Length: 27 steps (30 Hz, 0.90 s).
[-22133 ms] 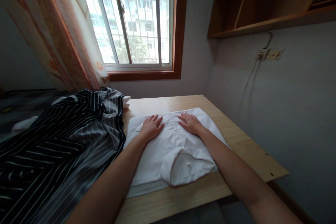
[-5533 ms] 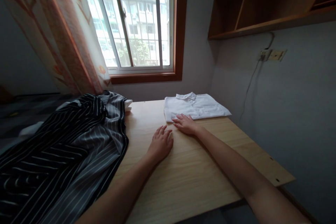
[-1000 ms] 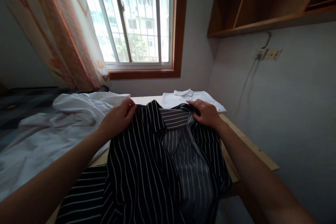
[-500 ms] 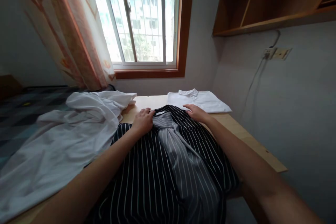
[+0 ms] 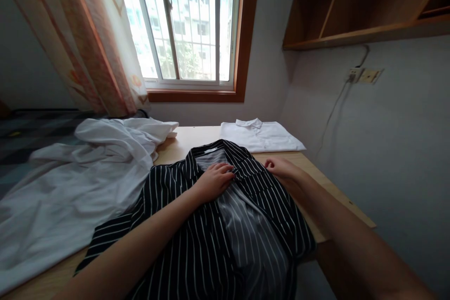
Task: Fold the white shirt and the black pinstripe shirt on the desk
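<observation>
A black-and-white striped shirt (image 5: 186, 234) lies spread with its collar away from me and its front parted, showing the paler inside. My left hand (image 5: 216, 180) reaches across the opening just below the collar, its bent fingers closed on the edge of the right front; the thumb is hidden. Out at the right shoulder, my right hand (image 5: 283, 167) has its fingers curled together, pinching the shirt's edge. The shirt's left sleeve lies out beneath my left forearm, and its bottom runs out of view.
A rumpled white cloth (image 5: 87, 192) lies on the left, partly on the wooden table (image 5: 341, 192) and toward a checked bed cover (image 5: 14, 150). A folded white shirt (image 5: 274, 136) rests at the table's back right. Wooden shelving (image 5: 365, 35) hangs above, over a wall socket (image 5: 371, 76).
My left hand has left the collar's left side and moved right, over the opening. My right hand has slid outward from the collar to the shoulder. The collar now shows more fully.
</observation>
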{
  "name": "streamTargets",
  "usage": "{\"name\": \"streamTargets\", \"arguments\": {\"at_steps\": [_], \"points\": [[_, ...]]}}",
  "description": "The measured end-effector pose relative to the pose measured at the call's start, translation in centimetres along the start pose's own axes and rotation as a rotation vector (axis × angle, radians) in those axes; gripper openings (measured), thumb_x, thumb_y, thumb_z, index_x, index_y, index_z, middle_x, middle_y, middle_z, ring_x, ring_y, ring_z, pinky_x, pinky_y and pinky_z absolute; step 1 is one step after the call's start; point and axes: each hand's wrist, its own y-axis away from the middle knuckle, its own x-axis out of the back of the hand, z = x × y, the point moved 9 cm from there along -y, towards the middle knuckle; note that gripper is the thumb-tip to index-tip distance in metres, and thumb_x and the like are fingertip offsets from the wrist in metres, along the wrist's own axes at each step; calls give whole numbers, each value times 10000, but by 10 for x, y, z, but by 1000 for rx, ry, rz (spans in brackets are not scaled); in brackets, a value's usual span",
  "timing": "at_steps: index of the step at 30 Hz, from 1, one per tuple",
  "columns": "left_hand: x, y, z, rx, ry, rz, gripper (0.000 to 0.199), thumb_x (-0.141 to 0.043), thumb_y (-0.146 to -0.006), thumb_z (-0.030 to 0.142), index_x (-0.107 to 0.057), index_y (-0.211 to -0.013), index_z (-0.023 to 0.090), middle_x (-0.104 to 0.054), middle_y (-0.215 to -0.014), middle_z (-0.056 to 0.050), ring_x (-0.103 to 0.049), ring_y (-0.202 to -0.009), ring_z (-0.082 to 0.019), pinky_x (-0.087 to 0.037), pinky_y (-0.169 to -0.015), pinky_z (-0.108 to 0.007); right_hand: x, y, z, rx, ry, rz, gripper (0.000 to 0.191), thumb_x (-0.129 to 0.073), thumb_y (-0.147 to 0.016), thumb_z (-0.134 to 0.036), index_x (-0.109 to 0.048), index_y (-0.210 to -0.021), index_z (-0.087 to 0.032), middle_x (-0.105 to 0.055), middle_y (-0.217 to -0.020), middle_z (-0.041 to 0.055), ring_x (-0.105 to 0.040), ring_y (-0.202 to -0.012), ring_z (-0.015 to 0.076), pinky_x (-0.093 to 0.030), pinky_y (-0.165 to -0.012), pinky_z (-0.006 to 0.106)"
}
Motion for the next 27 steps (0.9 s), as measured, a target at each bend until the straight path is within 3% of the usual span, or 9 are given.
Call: {"name": "streamTargets", "arguments": {"at_steps": [6,9,14,20,24,27], "points": [[29,13,-26,101,-161,51,228,-555,-893,130,-729,-1010,220,-688,-1241,-50,-574,-1201,-290,-442,-1023,-500,-11,1,-18,132,-92,-2,413,-498,-916,-479,-632,-697,-156,-650,-697,41,-530,-659,156,-330,-577,246],[27,25,-41,181,-168,73,246,-544,-867,97,-751,-952,199,-698,-1222,-85,-594,-1187,-304,-424,-1044,-550,-16,7,-27,167,-87,-15,479,-474,-917,-529,-592,-630,-164,-595,-622,20,-491,-613,148,-306,-566,258],[10,39,-53,243,-44,126,322,-498,-884,136,-729,-1108,141,-719,-1173,-121,-649,-1117,-264,-500,-1014,-463,-18,19,-33,165,-125,14,305,-544,-874,-384,-608,-675,-162,-625,-673,27,-511,-648,153,-325,-587,257],[3,40,-59,254,35,155,328,-494,-879,160,-736,-1100,168,-713,-1197,-101,-639,-1150,-264,-485,-1046,-480,-12,28,-27,76,-49,86,219,-556,-886,-342,-631,-769,-172,-675,-793,59,-560,-721,175,-350,-626,254],[2,38,-61,259,42,147,333,-477,-874,148,-738,-1080,153,-715,-1185,-112,-644,-1142,-255,-484,-1055,-460,-22,33,-46,153,12,36,168,-556,-867,-257,-601,-728,-173,-659,-807,62,-551,-734,169,-343,-641,256],[2,38,-60,251,36,147,338,-465,-876,152,-735,-1078,133,-714,-1182,-128,-642,-1143,-261,-487,-1053,-463,-21,38,-61,211,-42,72,177,-513,-854,-214,-543,-682,-183,-616,-750,41,-521,-712,163,-344,-644,263]]}}
